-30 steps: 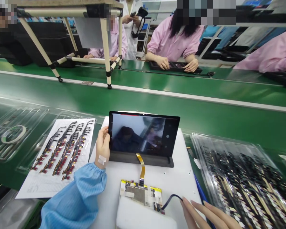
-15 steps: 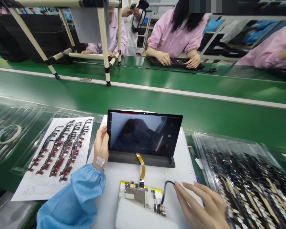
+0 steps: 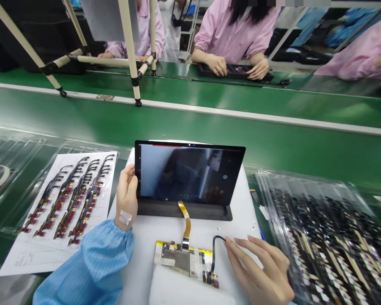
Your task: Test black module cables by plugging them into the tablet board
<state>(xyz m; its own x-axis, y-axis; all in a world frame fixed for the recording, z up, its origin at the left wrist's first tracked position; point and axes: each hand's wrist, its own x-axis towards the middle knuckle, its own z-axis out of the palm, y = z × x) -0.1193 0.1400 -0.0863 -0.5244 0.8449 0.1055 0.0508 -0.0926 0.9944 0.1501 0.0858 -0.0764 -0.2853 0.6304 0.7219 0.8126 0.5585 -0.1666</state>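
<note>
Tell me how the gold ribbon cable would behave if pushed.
The gold ribbon cable would probably flex easily, since it looks thin and already curves. It may crease, being flat and narrow. A firm push might strain its connection, because it runs from the screen's lower edge to the circuit board.

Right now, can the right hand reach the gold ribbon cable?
Probably yes: between the right hand and ribbon cable lie only white board and the black cable, which the fingers seem to hold.
</note>
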